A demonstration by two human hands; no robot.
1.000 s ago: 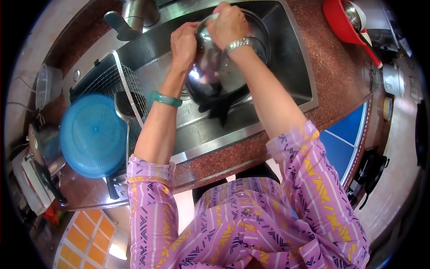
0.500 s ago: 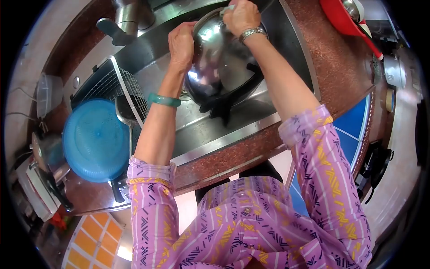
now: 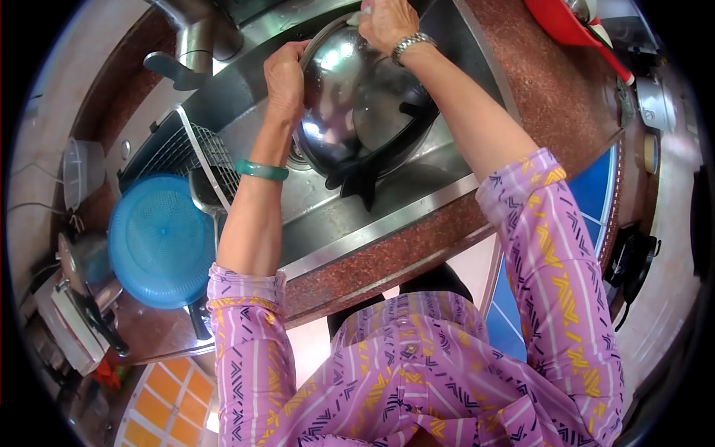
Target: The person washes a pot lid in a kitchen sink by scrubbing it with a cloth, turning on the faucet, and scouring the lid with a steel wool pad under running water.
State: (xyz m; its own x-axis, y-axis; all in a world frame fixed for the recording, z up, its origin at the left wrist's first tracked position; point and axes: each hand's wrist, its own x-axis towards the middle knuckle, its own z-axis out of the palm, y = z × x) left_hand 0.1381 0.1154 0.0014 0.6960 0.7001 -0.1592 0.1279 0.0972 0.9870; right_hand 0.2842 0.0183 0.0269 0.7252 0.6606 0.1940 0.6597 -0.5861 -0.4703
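A shiny, rounded pan lid (image 3: 346, 97) with a black handle piece (image 3: 363, 179) is tilted up inside the steel sink (image 3: 313, 216). My left hand (image 3: 285, 78), with a green bangle above the wrist, is closed around the lid's left rim. At the far rim my right hand (image 3: 389, 26) is closed on a pale sponge or cloth (image 3: 354, 18), pressed against the edge. Its fingertips are partly hidden by the hand itself. Water drops and bright reflections show on the lid's surface.
Left of the sink hangs a wire rack (image 3: 175, 145), with a blue plastic colander (image 3: 160, 242) in front of it. The faucet (image 3: 197, 45) stands at the back left. A red basin (image 3: 570, 22) lies on the brown counter (image 3: 555, 89) at right.
The view has shifted slightly, so the sink and hands sit a little further left. Both hands stay on the lid, and my right hand is still at its far rim with the pale sponge or cloth.
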